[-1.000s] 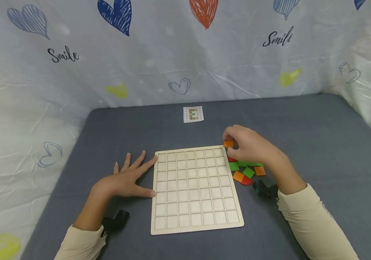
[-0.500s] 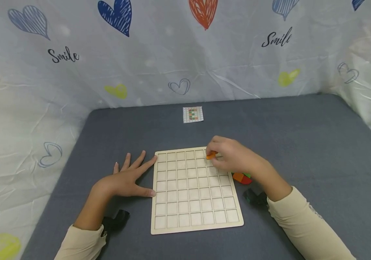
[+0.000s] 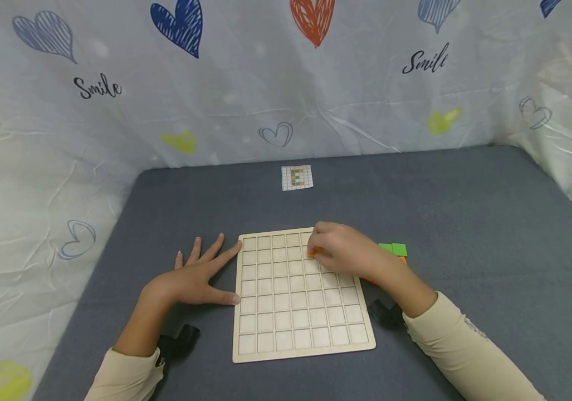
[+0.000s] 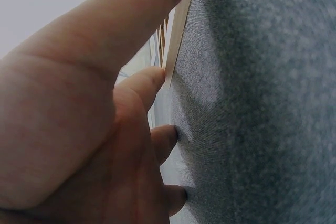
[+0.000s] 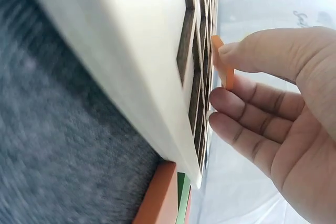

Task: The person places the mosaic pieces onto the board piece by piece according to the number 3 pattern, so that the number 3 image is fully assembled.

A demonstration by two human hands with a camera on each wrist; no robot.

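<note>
"Left hand [image 3: 185, 283]?"

"Fingers spread; thumb and index fingertip touch the left edge of the gridded wooden board [image 3: 283, 321]."

"Right hand [image 3: 348, 252]?"

"Thumb and fingers pinch an orange tile [image 5: 220, 62] over the board's far part, right of centre; whether it touches the grid, I cannot tell."

"Other items?"

"Green tiles [image 3: 399, 250] on the worktop [image 3: 471, 223], right; printed card [image 3: 297, 177] beyond."

A pale sheet [image 3: 245, 83] printed with hearts [image 3: 177, 30] and the word "Smile" [image 3: 97, 87] hangs behind and along both sides of a grey, fabric-topped surface [image 3: 446, 206], making this a curtained-off booth, though whether in a home or a studio cannot be told.
</note>
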